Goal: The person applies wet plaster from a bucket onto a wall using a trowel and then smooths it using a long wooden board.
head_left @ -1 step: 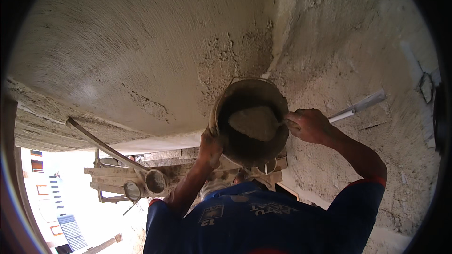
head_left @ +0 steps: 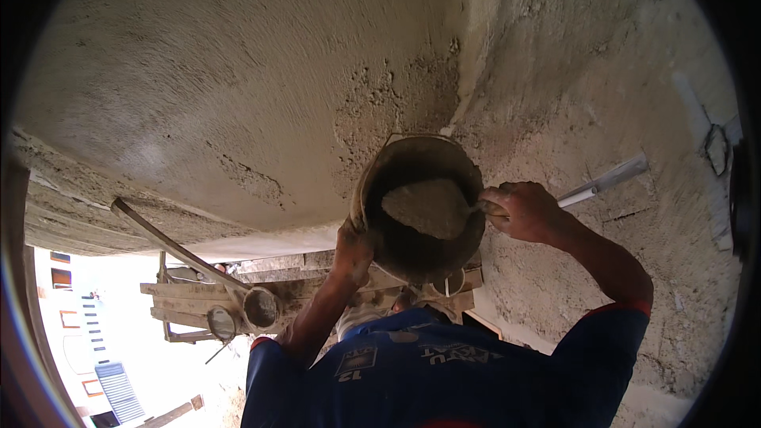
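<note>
**Mortar pan held up under a plastered ceiling**

Head view: at frame centre, my left hand [head_left: 353,250] grips the rim of a mortar-filled pan [head_left: 420,206]. It is probably heavy, gritty and rigid. My right hand [head_left: 523,210] is clenched on a trowel handle [head_left: 602,182].

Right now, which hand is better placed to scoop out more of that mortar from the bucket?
The right hand. It already holds a tool whose blade lies in the mortar inside the bucket. The left hand is taken up with its grip on the bucket's rim, propping it up near the plastered wall.
</note>
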`<state>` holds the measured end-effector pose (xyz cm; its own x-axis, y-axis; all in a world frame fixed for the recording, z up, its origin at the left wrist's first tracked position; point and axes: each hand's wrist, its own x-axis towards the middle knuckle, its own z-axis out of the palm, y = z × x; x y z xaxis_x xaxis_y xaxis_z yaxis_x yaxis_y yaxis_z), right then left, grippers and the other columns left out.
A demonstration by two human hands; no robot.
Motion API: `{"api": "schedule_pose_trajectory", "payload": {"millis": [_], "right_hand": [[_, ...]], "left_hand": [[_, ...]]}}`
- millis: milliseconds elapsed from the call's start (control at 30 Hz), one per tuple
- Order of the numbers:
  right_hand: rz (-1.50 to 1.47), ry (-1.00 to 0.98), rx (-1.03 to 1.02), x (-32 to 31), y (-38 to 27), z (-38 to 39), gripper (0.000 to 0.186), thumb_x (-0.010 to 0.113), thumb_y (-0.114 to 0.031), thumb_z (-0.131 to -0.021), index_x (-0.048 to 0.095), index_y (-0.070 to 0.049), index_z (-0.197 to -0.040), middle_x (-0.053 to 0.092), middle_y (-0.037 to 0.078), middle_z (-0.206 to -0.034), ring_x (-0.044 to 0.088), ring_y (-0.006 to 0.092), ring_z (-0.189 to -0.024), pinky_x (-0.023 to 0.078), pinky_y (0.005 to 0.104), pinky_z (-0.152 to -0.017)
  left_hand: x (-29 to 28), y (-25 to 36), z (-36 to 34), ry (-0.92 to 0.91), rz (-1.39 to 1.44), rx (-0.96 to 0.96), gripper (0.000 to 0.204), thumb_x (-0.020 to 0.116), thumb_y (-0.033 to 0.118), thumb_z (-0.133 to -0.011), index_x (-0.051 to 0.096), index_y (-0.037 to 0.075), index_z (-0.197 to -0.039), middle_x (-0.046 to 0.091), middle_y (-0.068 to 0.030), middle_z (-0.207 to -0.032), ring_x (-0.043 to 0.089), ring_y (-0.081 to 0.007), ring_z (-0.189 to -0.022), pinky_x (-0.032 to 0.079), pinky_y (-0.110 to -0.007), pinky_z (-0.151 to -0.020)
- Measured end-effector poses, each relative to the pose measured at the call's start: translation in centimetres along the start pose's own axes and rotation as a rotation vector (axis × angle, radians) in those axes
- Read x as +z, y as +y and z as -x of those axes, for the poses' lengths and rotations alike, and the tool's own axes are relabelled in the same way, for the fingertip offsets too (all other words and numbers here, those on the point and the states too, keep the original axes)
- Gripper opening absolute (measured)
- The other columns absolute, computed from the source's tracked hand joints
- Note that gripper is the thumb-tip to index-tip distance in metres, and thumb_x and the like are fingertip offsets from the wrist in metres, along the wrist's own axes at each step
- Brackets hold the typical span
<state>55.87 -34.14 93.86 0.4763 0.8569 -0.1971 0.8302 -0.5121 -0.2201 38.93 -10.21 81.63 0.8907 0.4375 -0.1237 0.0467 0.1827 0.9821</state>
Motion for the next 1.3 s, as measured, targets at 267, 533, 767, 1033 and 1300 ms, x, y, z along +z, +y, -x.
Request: {"api": "schedule_pose_trajectory", "payload": {"millis": [267,533,767,1033,1300], "right_hand": [[0.011,-0.017,-0.327,-12.6,-3.4,0.8,0.038,0.071,-0.028,-0.070,0.057,-0.008,-0.100,0.059,0.011,-0.077,0.061,0.0246,-0.070,0.050,0.0338,-0.064],[-0.006,0.691,0.096,-21.9,3.5,-1.3,0.028,0.060,-0.013,-0.080,0.057,-0.004,-0.106,0.062,0.013,-0.082,0.060,0.0177,-0.068,0.054,0.0314,-0.068],[-0.057,0.242,0.000,-15.9,1.3,0.7,0.035,0.063,-0.011,-0.075,0.056,-0.004,-0.108,0.059,0.015,-0.098,0.060,0.0212,-0.085,0.050,0.0373,-0.079],[0.560,-0.068,-0.105,1.3,0.1,-2.4,0.027,0.058,-0.013,-0.072,0.057,-0.002,-0.097,0.059,0.018,-0.095,0.060,0.0224,-0.086,0.050,0.0393,-0.074],[0.022,-0.353,-0.145,6.7,-0.5,-4.0,0.025,0.055,-0.019,-0.073,0.057,-0.004,-0.093,0.060,0.019,-0.076,0.061,0.0353,-0.071,0.050,0.0442,-0.066]], "left_hand": [[-1.3,-1.3,1.5,0.105,0.106,-0.193,0.028,0.047,0.012,-0.086,0.049,-0.004,-0.109,0.059,-0.0095,-0.097,0.054,-0.0144,-0.085,0.046,-0.028,-0.070],[0.1,-1.1,2.5,0.191,0.097,-0.336,0.033,0.050,-0.006,-0.070,0.053,-0.003,-0.103,0.059,-0.0072,-0.089,0.056,-0.0138,-0.077,0.047,-0.027,-0.061],[-0.2,-1.5,2.4,0.142,0.071,-0.272,0.038,0.049,-0.005,-0.070,0.050,-0.003,-0.108,0.058,-0.0056,-0.087,0.054,-0.0103,-0.072,0.045,-0.025,-0.057],[1.7,2.3,1.4,-0.004,-0.039,-0.029,0.030,0.050,-0.004,-0.073,0.052,-0.004,-0.103,0.058,-0.0058,-0.086,0.053,-0.0092,-0.072,0.045,-0.024,-0.058],[1.6,1.5,0.3,0.116,-0.183,-0.076,0.030,0.052,-0.004,-0.071,0.056,-0.005,-0.101,0.061,-0.0062,-0.086,0.054,-0.0107,-0.074,0.046,-0.025,-0.062]]}}
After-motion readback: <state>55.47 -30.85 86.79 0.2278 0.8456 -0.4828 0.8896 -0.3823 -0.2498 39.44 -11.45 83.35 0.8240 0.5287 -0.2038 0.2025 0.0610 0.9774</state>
